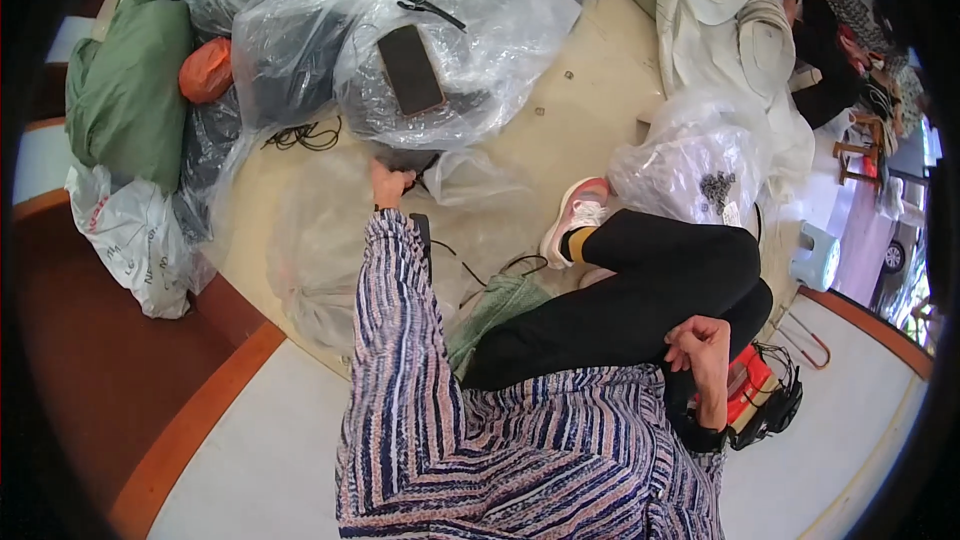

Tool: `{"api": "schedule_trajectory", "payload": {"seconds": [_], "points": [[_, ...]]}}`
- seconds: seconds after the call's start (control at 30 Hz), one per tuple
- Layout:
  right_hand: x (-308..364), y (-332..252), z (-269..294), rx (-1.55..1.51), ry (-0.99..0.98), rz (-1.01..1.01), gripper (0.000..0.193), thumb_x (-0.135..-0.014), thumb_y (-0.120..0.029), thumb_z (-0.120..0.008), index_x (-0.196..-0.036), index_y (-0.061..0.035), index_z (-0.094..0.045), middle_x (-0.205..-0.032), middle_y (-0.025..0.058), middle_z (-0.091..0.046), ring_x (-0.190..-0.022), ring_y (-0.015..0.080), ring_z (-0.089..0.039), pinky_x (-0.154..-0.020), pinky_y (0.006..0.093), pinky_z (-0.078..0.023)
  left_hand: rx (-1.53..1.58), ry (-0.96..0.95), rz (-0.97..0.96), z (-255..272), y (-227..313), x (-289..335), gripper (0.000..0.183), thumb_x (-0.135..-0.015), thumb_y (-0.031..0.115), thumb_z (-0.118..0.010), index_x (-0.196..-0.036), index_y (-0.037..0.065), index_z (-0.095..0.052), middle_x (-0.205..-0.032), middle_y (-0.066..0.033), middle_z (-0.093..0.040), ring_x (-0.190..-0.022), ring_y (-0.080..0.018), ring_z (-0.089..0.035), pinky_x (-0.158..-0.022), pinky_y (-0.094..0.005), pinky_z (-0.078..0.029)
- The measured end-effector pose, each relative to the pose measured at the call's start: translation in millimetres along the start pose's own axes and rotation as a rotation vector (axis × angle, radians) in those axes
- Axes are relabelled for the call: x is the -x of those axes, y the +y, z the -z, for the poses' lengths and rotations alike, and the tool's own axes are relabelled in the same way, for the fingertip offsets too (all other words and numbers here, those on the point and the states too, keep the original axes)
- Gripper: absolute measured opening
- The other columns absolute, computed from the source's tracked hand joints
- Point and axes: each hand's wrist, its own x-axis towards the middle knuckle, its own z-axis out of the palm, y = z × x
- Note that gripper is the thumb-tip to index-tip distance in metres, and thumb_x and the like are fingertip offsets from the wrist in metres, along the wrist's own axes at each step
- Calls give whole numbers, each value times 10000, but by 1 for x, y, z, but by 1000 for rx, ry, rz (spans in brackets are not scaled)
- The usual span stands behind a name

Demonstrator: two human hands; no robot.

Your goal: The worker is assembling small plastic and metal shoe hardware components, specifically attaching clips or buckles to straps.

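My left hand (391,184) reaches forward, its fingers closed at the edge of a dark item (408,159) beside crumpled clear plastic. What exactly the fingers grip is partly hidden. Just beyond it lies a big clear plastic bag (515,60) with dark contents. A smartphone (411,70) with a dark screen rests on that bag, and a black clip-like tool (431,9) lies above the phone. Over my black-trousered thigh, my right hand (703,348) is held with fingers curled and pinched together; anything between them is too small to make out.
Green sacks (130,95), an orange-red bundle (207,71) and a white plastic bag (140,240) are piled at left. Black cord (305,136) lies coiled near the bags. A clear bag of small dark pieces (690,155) stands right of my shoe (578,218). Other people (850,35) sit far right.
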Motion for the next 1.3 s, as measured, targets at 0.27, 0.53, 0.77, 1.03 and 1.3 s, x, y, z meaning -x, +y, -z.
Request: {"api": "schedule_trajectory", "payload": {"seconds": [0.27, 0.53, 0.77, 1.03, 1.3], "points": [[4, 11, -5, -78, 77, 47, 137, -691, -21, -493, -650, 43, -607, -529, 83, -577, -377, 93, -492, -359, 193, -374, 578, 35, 104, 15, 14, 90, 456, -715, -91, -591, -1133, 6, -436, -940, -110, -554, -776, -161, -525, -626, -259, -437], [3, 9, -2, -43, 78, 38, 153, -702, -32, -484, -645, 48, -603, -540, 88, -577, -382, 95, -498, -355, 193, -378, 604, -133, 389, 19, -16, 101, 235, -757, -42, -595, -981, 17, -561, -864, -92, -591, -705, -156, -556, -575, -267, -455], [3, 14, -2, -93, 90, 51, 141, -692, -15, -486, -644, 48, -603, -546, 85, -580, -393, 97, -507, -356, 195, -381, 185, 233, 353, 7, -63, 69, 159, -701, -24, -624, -857, 6, -617, -688, -67, -603, -502, -131, -527, -440, -246, -392], [5, 11, -1, -84, 83, 36, 138, -689, -16, -491, -643, 47, -604, -549, 86, -582, -396, 99, -515, -349, 192, -379, 512, 23, 388, 20, -29, 75, 269, -770, -32, -586, -1032, 24, -556, -838, -50, -596, -694, -149, -567, -584, -277, -457], [9, -12, -17, 167, 60, 242, 98, -752, -30, -551, -801, 28, -613, -597, 64, -586, -509, 95, -522, -489, 228, -426, 688, -468, 414, 11, 57, 126, 323, -776, -18, -581, -1083, 61, -520, -885, -33, -576, -821, -157, -561, -782, -404, -464]]}}
